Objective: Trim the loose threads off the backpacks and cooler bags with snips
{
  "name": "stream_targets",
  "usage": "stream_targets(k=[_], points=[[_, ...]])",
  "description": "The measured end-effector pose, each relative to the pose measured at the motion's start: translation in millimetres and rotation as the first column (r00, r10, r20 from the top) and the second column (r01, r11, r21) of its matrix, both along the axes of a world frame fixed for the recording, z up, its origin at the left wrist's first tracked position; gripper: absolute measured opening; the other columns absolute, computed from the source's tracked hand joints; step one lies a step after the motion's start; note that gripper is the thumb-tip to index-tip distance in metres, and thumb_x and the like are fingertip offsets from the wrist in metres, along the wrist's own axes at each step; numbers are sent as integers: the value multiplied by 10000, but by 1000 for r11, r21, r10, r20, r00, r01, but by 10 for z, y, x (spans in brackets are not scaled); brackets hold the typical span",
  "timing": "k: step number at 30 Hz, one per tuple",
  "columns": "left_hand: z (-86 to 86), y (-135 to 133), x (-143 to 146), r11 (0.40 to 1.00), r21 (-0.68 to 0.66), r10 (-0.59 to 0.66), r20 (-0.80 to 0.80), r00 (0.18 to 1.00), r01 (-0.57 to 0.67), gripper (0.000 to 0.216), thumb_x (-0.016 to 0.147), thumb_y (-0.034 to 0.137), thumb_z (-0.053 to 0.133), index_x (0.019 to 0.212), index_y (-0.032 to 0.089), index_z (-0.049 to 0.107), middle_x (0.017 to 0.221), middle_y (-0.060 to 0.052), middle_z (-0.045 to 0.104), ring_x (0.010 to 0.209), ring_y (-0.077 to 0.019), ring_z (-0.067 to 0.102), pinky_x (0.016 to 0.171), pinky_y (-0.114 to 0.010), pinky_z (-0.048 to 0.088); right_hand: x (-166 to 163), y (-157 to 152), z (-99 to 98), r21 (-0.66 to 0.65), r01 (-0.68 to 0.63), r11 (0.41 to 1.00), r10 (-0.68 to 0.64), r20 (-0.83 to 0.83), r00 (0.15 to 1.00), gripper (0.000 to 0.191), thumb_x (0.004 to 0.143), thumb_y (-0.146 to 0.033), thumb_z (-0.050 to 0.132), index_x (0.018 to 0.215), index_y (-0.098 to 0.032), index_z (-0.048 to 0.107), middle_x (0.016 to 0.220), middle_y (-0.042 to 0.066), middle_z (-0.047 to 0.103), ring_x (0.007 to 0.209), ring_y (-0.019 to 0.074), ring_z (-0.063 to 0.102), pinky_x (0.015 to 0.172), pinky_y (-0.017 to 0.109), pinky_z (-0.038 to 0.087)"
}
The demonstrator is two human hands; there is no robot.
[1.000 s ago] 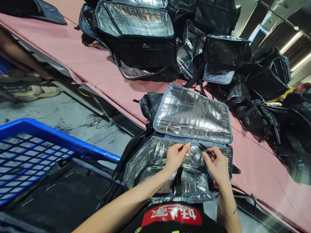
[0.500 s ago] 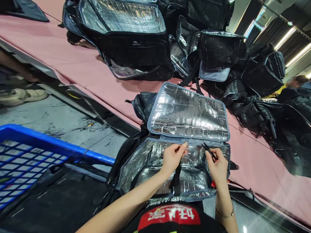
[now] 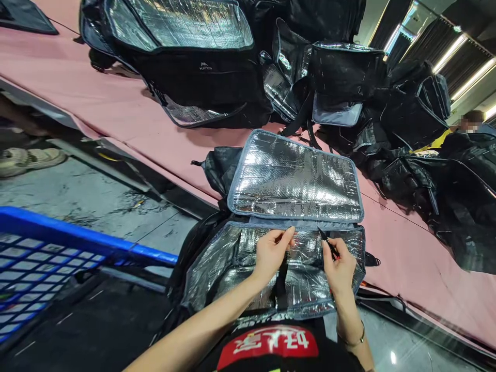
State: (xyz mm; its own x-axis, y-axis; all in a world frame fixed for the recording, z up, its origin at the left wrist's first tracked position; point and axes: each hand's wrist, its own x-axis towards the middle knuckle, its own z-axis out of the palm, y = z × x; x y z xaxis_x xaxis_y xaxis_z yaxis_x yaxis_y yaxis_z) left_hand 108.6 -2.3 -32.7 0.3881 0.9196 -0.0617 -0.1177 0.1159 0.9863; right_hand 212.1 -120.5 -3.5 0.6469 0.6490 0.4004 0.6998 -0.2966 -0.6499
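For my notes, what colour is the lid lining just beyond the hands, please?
The lid lining is silver, clearest in the head view.

Pink-covered table [image 3: 395, 227] running diagonally across my remote view, black MATEIN insulated bag [image 3: 205, 82] gaping open on it, more black foil-lined bags [image 3: 344, 72] heaped rightward, dark flat panel [image 3: 29, 19] upper left, open silver-lined bag [image 3: 296, 181] at the near edge.

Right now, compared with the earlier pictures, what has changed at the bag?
The right hand has drawn the snips rightward, widening the gap to the left hand. The scene has slid left in the picture. Both hands stay over the open bag, its lid folded back; no grasp or release shows.
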Motion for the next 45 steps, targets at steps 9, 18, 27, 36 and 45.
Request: stream_targets(k=[9, 18, 27, 36, 45], points=[[0, -24, 0, 1000, 5, 5, -7, 1000, -5, 292, 713, 406, 607, 595, 141, 637, 514, 3, 588, 472, -92, 497, 473, -193, 390, 17, -15, 122, -66, -99, 993, 92, -100, 991, 225, 817, -397, 512, 852, -181, 565, 734, 8, 621, 624, 114, 565, 600, 207, 456], [108, -73, -26, 1000, 12, -9, -13, 1000, 9, 314, 713, 405, 601, 534, 146, 593, 486, 12, 561, 450, -88, 468, 463, -193, 375, -28, 54, 78, -58, -165, 985, 165, -8, 986, 202, 845, -346, 483, 865, -169, 579, 737, 13, 628, 615, 101, 562, 561, 185, 436], [92, -65, -28, 999, 54, 2, -13, 1000, -2, 331, 725, 399, 596, 506, 151, 574, 479, 15, 544, 451, -84, 447, 471, -197, 360, 1, 12, 19, 23, -87, 996, 88, -68, 994, 183, 820, -346, 523, 854, -172, 569, 733, 11, 624, 637, 113, 578, 599, 205, 460], [47, -73, -37, 999, 52, -2, -15, 1000, 2, 310, 718, 406, 610, 551, 144, 605, 495, 4, 571, 461, -90, 467, 463, -198, 371, 98, -103, 4, 38, -16, 999, 18, -38, 999, 202, 811, -360, 529, 845, -170, 590, 728, 10, 618, 630, 110, 565, 582, 203, 448], [65, -58, -59, 1000, 19, 22, -39, 999, -22, 278, 683, 399, 634, 561, 149, 615, 526, 2, 594, 486, -101, 502, 492, -201, 408, 195, -203, -40, 86, 21, 996, -3, -202, 979, 213, 801, -382, 548, 821, -171, 571, 704, -1, 574, 634, 111, 518, 603, 231, 419]])
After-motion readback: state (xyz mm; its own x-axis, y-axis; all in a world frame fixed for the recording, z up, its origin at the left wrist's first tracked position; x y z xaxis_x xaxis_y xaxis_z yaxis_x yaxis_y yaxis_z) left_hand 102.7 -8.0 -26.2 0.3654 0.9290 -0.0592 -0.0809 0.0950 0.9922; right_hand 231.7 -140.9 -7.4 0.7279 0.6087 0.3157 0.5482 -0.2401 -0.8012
